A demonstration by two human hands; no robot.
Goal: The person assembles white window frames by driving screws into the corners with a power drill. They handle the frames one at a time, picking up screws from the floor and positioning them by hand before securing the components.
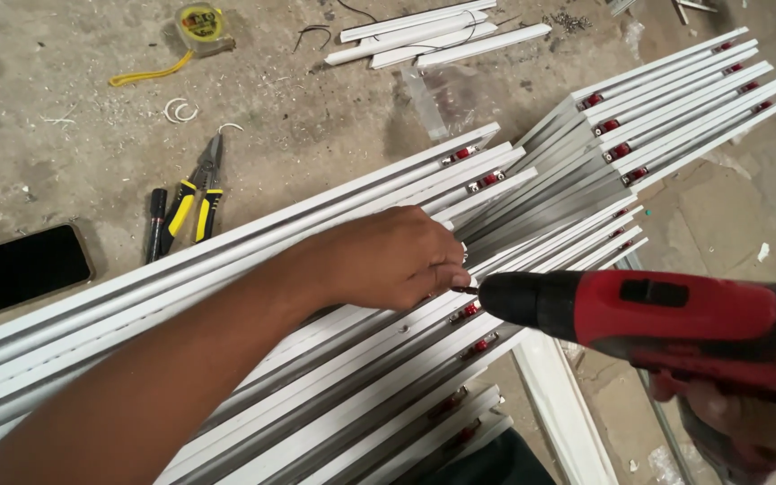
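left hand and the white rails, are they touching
Touching. The head view shows the left hand lying on the white rails, fingers curled down onto one beside the tip of the red drill, with no gap under the palm.

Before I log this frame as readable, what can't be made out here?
- Drill bit tip: head view, hidden behind the left hand.
- Right hand: mostly covered by the red drill, cut by the frame edge.
- Small part under the left fingers: too small.

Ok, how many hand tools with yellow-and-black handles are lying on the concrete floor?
1: the yellow-and-black-handled pliers lie left of the white aluminium rails, beside a black pen-shaped tool. Others may be hidden.
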